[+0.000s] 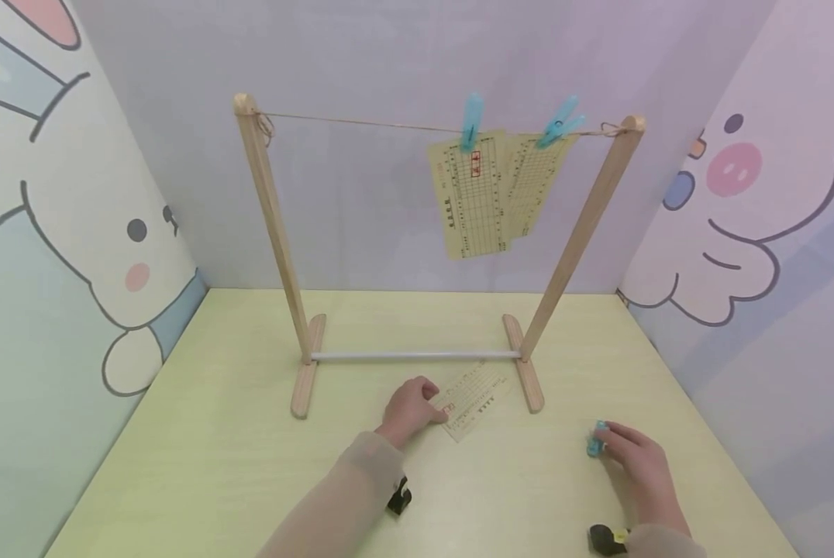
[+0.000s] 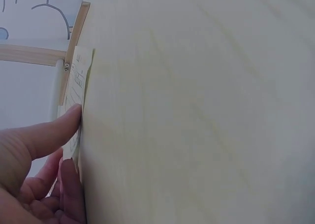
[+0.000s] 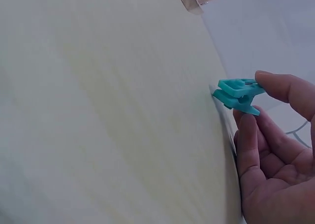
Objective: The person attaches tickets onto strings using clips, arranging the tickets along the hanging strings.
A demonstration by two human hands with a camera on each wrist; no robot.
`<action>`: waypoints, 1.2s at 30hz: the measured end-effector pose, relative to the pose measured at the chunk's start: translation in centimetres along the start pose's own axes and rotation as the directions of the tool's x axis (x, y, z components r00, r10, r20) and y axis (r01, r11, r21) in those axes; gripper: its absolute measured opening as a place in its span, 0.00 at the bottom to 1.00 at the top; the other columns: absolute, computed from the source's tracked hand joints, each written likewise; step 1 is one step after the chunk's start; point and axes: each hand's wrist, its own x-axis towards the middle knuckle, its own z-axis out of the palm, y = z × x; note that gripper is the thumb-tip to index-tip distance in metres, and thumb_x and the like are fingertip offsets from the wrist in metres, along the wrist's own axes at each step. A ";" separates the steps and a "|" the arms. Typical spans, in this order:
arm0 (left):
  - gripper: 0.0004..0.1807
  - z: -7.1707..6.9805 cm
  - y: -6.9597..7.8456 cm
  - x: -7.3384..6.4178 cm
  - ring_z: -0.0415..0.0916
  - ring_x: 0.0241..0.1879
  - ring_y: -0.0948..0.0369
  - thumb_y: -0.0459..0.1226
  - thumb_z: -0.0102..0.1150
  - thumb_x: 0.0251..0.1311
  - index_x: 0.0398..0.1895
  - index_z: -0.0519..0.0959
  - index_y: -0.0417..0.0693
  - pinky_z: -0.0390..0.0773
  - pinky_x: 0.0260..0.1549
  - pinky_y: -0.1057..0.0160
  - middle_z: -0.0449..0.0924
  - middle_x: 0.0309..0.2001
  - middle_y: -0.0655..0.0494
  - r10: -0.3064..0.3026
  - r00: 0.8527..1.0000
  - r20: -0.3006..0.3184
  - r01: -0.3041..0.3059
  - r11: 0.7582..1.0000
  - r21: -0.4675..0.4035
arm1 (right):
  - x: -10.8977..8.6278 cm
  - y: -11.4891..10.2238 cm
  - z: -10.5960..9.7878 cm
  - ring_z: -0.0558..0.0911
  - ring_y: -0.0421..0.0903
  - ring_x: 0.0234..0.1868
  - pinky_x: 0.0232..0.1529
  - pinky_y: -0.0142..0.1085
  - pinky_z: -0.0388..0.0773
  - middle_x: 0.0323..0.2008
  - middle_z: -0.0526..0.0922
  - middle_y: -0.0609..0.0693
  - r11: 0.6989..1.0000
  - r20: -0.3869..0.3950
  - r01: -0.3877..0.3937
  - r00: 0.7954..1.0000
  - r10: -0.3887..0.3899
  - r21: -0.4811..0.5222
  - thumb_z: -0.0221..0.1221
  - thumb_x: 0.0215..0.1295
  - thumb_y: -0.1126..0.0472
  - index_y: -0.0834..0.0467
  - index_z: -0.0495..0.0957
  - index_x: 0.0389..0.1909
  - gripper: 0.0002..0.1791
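Observation:
On the table, my left hand (image 1: 411, 408) pinches the near left corner of a yellowish printed paper slip (image 1: 474, 397). In the left wrist view the thumb lies against the slip (image 2: 78, 79), with the other fingers curled below it. To the right, my right hand (image 1: 636, 457) holds a blue-green clothespin (image 1: 596, 439) just over the table. The right wrist view shows the clothespin (image 3: 240, 93) by its handle ends between thumb and finger. Two similar slips, a front one (image 1: 476, 209) and one behind (image 1: 539, 182), hang from a string under blue clothespins (image 1: 471, 122).
A wooden frame with a left post (image 1: 273, 225), a right post (image 1: 584, 232) and a white bottom bar (image 1: 417, 355) stands on the table (image 1: 201, 434). The string (image 1: 361, 122) runs between the post tops. Cartoon-printed walls close in on both sides.

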 end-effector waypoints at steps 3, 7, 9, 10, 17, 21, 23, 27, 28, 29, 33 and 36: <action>0.26 0.0 0.0 0.0 0.77 0.41 0.56 0.38 0.79 0.39 0.44 0.79 0.49 0.75 0.46 0.53 0.82 0.43 0.53 0.001 1.000 -0.002 -0.001 1.000 -0.009 | -0.1 0.2 -0.2 0.57 0.55 0.75 0.76 0.56 0.50 0.78 0.53 0.57 0.999 0.009 -0.014 1.000 0.014 0.051 0.65 0.60 0.38 0.57 0.58 0.75 0.49; 0.25 -0.1 -0.1 0.0 0.76 0.39 0.57 0.37 0.79 0.40 0.44 0.79 0.49 0.75 0.44 0.55 0.82 0.42 0.54 -0.001 1.000 -0.002 0.001 1.000 -0.013 | -0.2 0.6 -0.5 0.75 0.30 0.59 0.77 0.48 0.52 0.66 0.70 0.40 0.992 0.023 -0.021 1.000 0.018 0.122 0.65 0.61 0.40 0.56 0.55 0.76 0.49; 0.24 0.0 -0.1 -0.1 0.76 0.38 0.58 0.37 0.78 0.42 0.44 0.79 0.49 0.75 0.43 0.56 0.82 0.41 0.55 -0.002 1.000 -0.006 0.002 1.000 -0.016 | -0.2 0.9 -0.6 0.75 0.20 0.46 0.74 0.39 0.59 0.54 0.74 0.30 0.982 0.033 -0.005 0.999 -0.002 0.190 0.66 0.63 0.44 0.58 0.53 0.77 0.49; 0.23 0.0 -0.1 -0.1 0.76 0.38 0.58 0.37 0.78 0.43 0.43 0.79 0.49 0.75 0.42 0.56 0.82 0.40 0.56 -0.002 1.000 -0.008 0.002 1.000 -0.017 | -0.2 1.0 -0.7 0.75 0.17 0.44 0.71 0.34 0.63 0.49 0.74 0.26 0.975 0.036 0.001 0.999 -0.009 0.224 0.66 0.63 0.46 0.59 0.52 0.77 0.48; 0.15 0.0 -0.1 -0.1 0.75 0.35 0.59 0.42 0.72 0.54 0.41 0.80 0.46 0.75 0.38 0.58 0.81 0.36 0.55 0.015 1.000 -0.020 -0.014 0.999 0.040 | -0.6 1.9 -1.2 0.60 0.42 0.75 0.49 0.09 0.65 0.61 0.71 0.28 0.985 -0.028 0.167 0.985 -0.168 -0.044 0.62 0.67 0.44 0.60 0.68 0.69 0.36; 0.16 -0.3 -0.1 -0.2 0.77 0.37 0.58 0.42 0.69 0.57 0.44 0.83 0.44 0.76 0.41 0.56 0.84 0.38 0.53 0.023 1.000 -0.013 -0.023 1.000 0.015 | -0.8 2.0 -1.2 0.70 0.26 0.63 0.52 0.11 0.66 0.54 0.75 0.25 0.972 -0.020 0.236 0.972 -0.235 0.018 0.62 0.68 0.49 0.56 0.75 0.64 0.26; 0.15 -0.6 -0.1 -0.2 0.78 0.38 0.57 0.41 0.67 0.57 0.44 0.84 0.43 0.77 0.42 0.55 0.85 0.39 0.52 0.018 1.000 -0.002 -0.018 1.000 -0.006 | -0.9 2.1 -1.1 0.72 0.18 0.53 0.53 0.14 0.70 0.47 0.76 0.19 0.949 0.018 0.201 0.977 -0.211 0.242 0.62 0.68 0.53 0.51 0.72 0.66 0.26; 0.13 -1.4 -0.3 -0.3 0.77 0.35 0.58 0.39 0.66 0.57 0.42 0.84 0.41 0.76 0.37 0.60 0.84 0.37 0.51 -0.013 0.999 0.032 0.014 0.999 -0.034 | -0.9 2.5 -0.9 0.74 0.16 0.50 0.55 0.16 0.70 0.51 0.81 0.27 0.913 0.052 0.219 0.966 -0.252 0.344 0.62 0.69 0.59 0.54 0.68 0.67 0.27; 0.12 -1.6 -0.4 -0.3 0.76 0.34 0.59 0.39 0.66 0.57 0.41 0.84 0.41 0.75 0.35 0.62 0.84 0.36 0.52 -0.020 0.999 0.040 0.022 0.999 -0.033 | -0.9 2.6 -0.9 0.71 0.14 0.52 0.55 0.14 0.68 0.56 0.80 0.30 0.931 0.032 0.269 0.958 -0.285 0.245 0.61 0.69 0.58 0.57 0.70 0.66 0.26; 0.12 -1.8 -0.4 -0.3 0.75 0.33 0.59 0.39 0.66 0.56 0.40 0.83 0.40 0.74 0.33 0.63 0.83 0.35 0.52 -0.024 0.999 0.047 0.025 0.999 -0.033 | -0.9 2.7 -0.9 0.71 0.13 0.52 0.55 0.14 0.67 0.59 0.78 0.30 0.932 0.023 0.274 0.958 -0.287 0.237 0.62 0.68 0.58 0.59 0.71 0.65 0.26; 0.12 -2.5 -0.4 -0.4 0.72 0.28 0.60 0.40 0.67 0.56 0.37 0.83 0.40 0.71 0.28 0.66 0.80 0.30 0.54 -0.020 0.997 0.074 0.022 0.999 -0.024 | -0.6 2.6 -1.0 0.72 0.14 0.51 0.52 0.15 0.71 0.60 0.78 0.32 0.921 0.000 0.274 0.959 -0.285 0.275 0.63 0.67 0.60 0.58 0.80 0.57 0.19; 0.12 -2.8 -0.5 -0.4 0.70 0.22 0.63 0.42 0.67 0.58 0.33 0.83 0.40 0.70 0.22 0.68 0.77 0.23 0.56 -0.017 0.996 0.086 0.020 0.999 -0.034 | -0.7 2.3 -1.0 0.78 0.20 0.48 0.50 0.20 0.77 0.50 0.82 0.28 0.843 0.031 0.176 0.974 -0.222 0.508 0.62 0.67 0.64 0.55 0.82 0.55 0.16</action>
